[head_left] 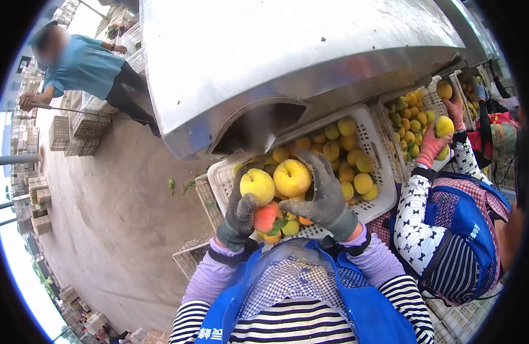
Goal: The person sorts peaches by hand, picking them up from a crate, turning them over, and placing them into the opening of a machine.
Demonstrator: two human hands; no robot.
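Observation:
Over a white plastic crate (382, 163) of yellow peaches, both my hands wear dark grey gloves. My left hand (238, 213) is closed around a yellow peach (257, 187). Close beside it, my right hand (327, 200) grips a larger yellow peach (292, 178) between thumb and fingers. Just below the two fruits, a red-blushed peach (266, 217) with a green leaf shows between my hands. More yellow and greenish peaches (363, 183) fill the crate; my hands hide some of them.
A metal machine housing (299, 40) with a dark opening (259, 127) overhangs the crate. At right, a co-worker's gloved hand (435, 143) holds a peach (444, 126) by another crate (385, 103). A person in blue (89, 63) stands at left near stacked crates (84, 129).

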